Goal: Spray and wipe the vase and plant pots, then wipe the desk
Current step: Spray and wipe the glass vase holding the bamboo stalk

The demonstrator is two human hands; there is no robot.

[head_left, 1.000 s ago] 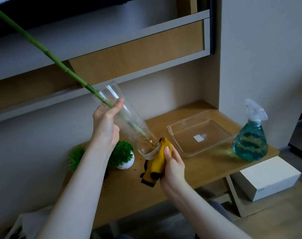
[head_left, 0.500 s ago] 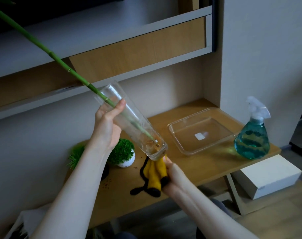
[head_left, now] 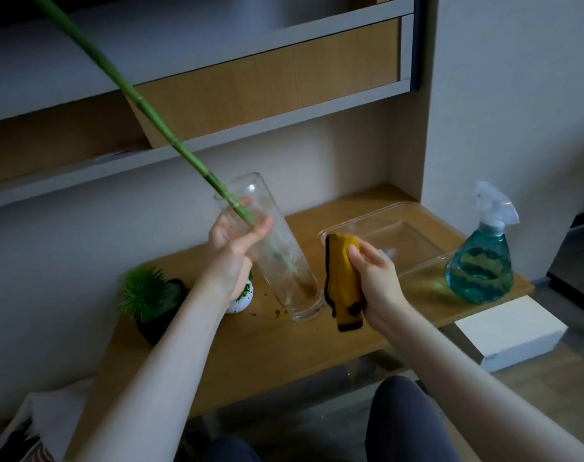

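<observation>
My left hand [head_left: 232, 243] grips a tall clear glass vase [head_left: 284, 261] near its upper half, tilted with the rim to the upper left. A long green bamboo stalk [head_left: 143, 105] runs out of the vase toward the top left. The vase base hangs just above the wooden desk [head_left: 267, 345]. My right hand [head_left: 374, 278] holds a bunched yellow cloth with black edging [head_left: 344, 281] just right of the vase, close to its lower side. A white pot with green moss [head_left: 242, 300] and a black pot with a spiky green plant [head_left: 150, 295] stand at the left.
A clear plastic tray [head_left: 417, 228] lies on the desk behind my right hand. A spray bottle of teal liquid [head_left: 480, 258] stands at the desk's right end. A white box [head_left: 510, 335] sits on the floor below. Brown crumbs [head_left: 277, 313] dot the desk by the vase. Shelves hang overhead.
The vase has swung more upright and its base has come down near the desk. My right hand with the cloth moved from under the base to the vase's right side.
</observation>
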